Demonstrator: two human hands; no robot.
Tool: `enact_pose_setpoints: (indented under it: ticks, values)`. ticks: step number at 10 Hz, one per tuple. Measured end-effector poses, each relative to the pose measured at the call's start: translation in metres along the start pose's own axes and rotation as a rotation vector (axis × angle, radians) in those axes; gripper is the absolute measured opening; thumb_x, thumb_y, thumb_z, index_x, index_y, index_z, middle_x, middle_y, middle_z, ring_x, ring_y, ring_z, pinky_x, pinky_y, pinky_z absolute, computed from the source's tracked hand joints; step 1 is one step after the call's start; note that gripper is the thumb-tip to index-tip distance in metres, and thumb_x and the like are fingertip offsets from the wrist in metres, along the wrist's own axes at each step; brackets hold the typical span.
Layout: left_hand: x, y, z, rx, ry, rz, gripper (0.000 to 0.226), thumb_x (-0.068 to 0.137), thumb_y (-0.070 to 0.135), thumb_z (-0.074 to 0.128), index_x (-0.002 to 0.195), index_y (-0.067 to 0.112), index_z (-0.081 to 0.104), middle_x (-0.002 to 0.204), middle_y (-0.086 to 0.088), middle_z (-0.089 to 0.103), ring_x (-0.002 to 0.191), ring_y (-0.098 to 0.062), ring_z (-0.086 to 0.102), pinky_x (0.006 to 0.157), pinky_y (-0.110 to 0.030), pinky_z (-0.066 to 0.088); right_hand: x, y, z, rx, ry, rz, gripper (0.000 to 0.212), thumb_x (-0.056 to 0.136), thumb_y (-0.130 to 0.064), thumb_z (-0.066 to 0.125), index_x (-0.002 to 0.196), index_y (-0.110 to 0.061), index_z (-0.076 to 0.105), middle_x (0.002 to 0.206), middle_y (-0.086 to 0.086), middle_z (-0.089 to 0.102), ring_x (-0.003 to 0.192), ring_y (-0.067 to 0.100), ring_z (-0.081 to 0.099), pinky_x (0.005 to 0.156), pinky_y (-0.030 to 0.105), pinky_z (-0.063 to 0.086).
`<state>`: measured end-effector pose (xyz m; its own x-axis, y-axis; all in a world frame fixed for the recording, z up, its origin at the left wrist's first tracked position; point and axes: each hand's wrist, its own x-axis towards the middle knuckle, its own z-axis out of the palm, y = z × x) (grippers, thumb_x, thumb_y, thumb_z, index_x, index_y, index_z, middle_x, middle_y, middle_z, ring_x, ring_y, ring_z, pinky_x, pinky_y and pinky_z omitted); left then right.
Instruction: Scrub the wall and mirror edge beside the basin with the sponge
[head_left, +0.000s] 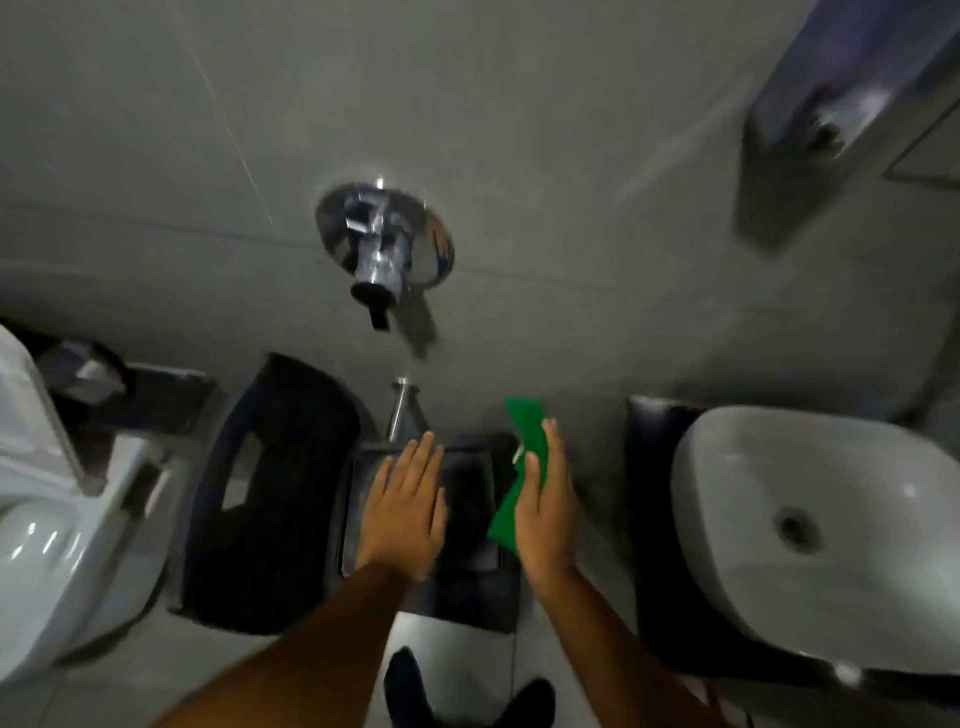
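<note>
My right hand (545, 514) holds a green sponge (524, 431), a flat pad that sticks out above my fingers and below my palm, close to the grey tiled wall (519, 130). My left hand (408, 514) is flat with fingers together, held over a dark square bin (467, 519) below. The white basin (810, 525) lies to the right of my right hand. A sliver of what may be the mirror edge (924, 150) shows at the far right, blurred.
A chrome wall valve (384, 244) juts from the wall above my hands. A metal dispenser (826, 114) hangs at upper right. A white toilet (52, 519) stands at left, beside a black stool (270, 493). My feet (415, 691) are on the floor tiles.
</note>
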<state>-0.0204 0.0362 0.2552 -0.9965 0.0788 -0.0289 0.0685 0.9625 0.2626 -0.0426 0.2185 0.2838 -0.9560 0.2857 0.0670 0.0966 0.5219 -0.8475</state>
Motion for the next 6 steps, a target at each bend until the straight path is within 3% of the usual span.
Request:
enact_pose_setpoints:
  ticks: [2, 3, 4, 5, 6]
  values:
    - [-0.042, -0.065, 0.138, -0.008, -0.333, -0.171, 0.070, 0.112, 0.044, 0.015, 0.178, 0.020, 0.016, 0.186, -0.001, 0.004, 0.172, -0.018, 0.001, 0.140, -0.045, -0.001, -0.036, 0.157, 0.116, -0.221, -0.182, 0.245, 0.048, 0.110, -0.007, 0.059, 0.156, 0.001, 0.050, 0.168, 0.018, 0.047, 0.155, 0.036, 0.049, 0.131, 0.039, 0.037]
    - [-0.049, -0.079, 0.172, 0.004, -0.362, -0.179, 0.065, 0.116, 0.039, 0.024, 0.177, 0.016, 0.022, 0.187, -0.004, 0.012, 0.173, -0.021, 0.007, 0.141, -0.046, 0.002, -0.025, 0.190, 0.152, -0.261, -0.344, 0.287, 0.055, 0.114, -0.017, 0.052, 0.165, -0.003, 0.036, 0.178, 0.015, 0.029, 0.164, 0.033, 0.035, 0.135, 0.045, 0.031]
    - [-0.051, -0.090, 0.198, 0.023, -0.341, -0.188, 0.065, 0.115, 0.039, 0.030, 0.173, 0.012, 0.035, 0.184, -0.008, 0.023, 0.172, -0.026, 0.018, 0.139, -0.049, 0.008, -0.006, 0.224, 0.185, -0.484, -0.562, 0.273, 0.067, 0.117, -0.035, 0.041, 0.172, -0.009, 0.014, 0.183, 0.011, 0.003, 0.169, 0.030, 0.017, 0.139, 0.044, 0.019]
    - [-0.039, -0.087, 0.188, 0.030, -0.361, -0.200, 0.064, 0.119, 0.042, 0.029, 0.176, 0.014, 0.030, 0.186, -0.006, 0.017, 0.173, -0.024, 0.011, 0.140, -0.047, 0.005, -0.003, 0.212, 0.186, -0.591, -0.601, 0.197, 0.067, 0.117, -0.037, 0.037, 0.172, -0.010, 0.010, 0.183, 0.011, 0.000, 0.171, 0.027, 0.011, 0.141, 0.044, 0.013]
    - [-0.016, -0.071, 0.149, 0.028, -0.344, -0.105, 0.068, 0.119, 0.047, 0.029, 0.179, 0.018, 0.020, 0.187, -0.004, 0.009, 0.174, -0.022, 0.004, 0.140, -0.045, 0.002, -0.002, 0.173, 0.156, -0.662, -0.504, 0.030, 0.068, 0.116, -0.039, 0.036, 0.173, -0.012, 0.009, 0.183, 0.011, -0.001, 0.172, 0.028, 0.006, 0.140, 0.050, 0.014]
